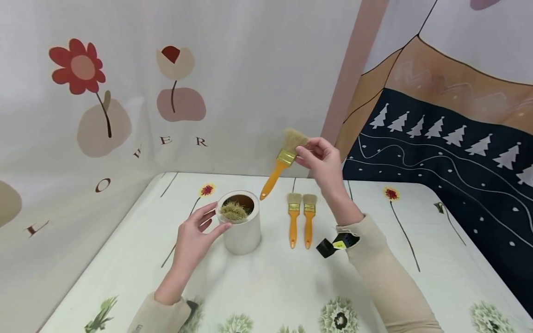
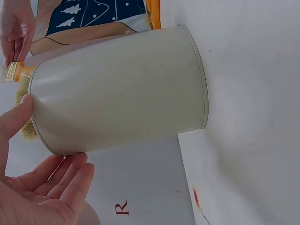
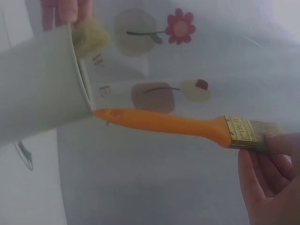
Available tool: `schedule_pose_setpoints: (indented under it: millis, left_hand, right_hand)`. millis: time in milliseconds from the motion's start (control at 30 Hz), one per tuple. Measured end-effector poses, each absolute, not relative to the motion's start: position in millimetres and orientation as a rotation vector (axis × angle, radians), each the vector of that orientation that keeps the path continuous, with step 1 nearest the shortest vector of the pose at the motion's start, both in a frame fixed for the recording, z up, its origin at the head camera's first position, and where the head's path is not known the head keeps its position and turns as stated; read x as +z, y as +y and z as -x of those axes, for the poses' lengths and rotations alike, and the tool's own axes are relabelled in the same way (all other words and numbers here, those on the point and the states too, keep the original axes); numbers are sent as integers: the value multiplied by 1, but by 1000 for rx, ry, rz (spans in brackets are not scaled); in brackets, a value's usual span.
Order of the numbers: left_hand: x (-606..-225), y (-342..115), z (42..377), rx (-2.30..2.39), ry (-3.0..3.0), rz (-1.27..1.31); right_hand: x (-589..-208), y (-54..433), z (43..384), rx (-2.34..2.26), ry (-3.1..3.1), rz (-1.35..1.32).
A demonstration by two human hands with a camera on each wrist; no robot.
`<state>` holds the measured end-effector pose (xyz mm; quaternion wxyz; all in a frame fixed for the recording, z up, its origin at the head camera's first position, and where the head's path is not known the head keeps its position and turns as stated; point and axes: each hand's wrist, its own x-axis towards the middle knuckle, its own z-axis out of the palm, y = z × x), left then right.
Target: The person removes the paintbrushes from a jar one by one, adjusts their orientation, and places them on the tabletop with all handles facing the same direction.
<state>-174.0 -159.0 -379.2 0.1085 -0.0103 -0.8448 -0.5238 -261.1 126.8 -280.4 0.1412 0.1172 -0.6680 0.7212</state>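
Observation:
A white cylindrical can (image 1: 243,236) stands upright on the table, its brown inside showing. My left hand (image 1: 195,236) holds it at the rim, thumb on one side and fingers on the other. Pale bristles (image 1: 234,211) poke up at the can's mouth; whatever is below them is hidden. Up to the right, my right hand (image 1: 320,159) pinches a paintbrush (image 1: 275,178) near its bristles and gold ferrule. That brush hangs handle down, its orange tip close to the can's rim in the right wrist view, where the handle (image 3: 164,123) shows in full.
Two more paintbrushes (image 1: 293,222) with orange handles lie side by side on the table, right of the can, bristles pointing away. The table (image 1: 266,286) has a white flower-print cover. A printed curtain (image 1: 250,83) hangs behind it, and a dark tree-patterned cloth (image 1: 437,157) at right.

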Motion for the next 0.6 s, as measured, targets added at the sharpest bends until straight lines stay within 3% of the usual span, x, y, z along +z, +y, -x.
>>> schedule_pose_setpoints:
  millis: [600]
  left_hand:
    - [-380, -158, 173, -1526, -2495, 31]
  right_hand:
    - [-305, 191, 261, 1857, -2125, -72]
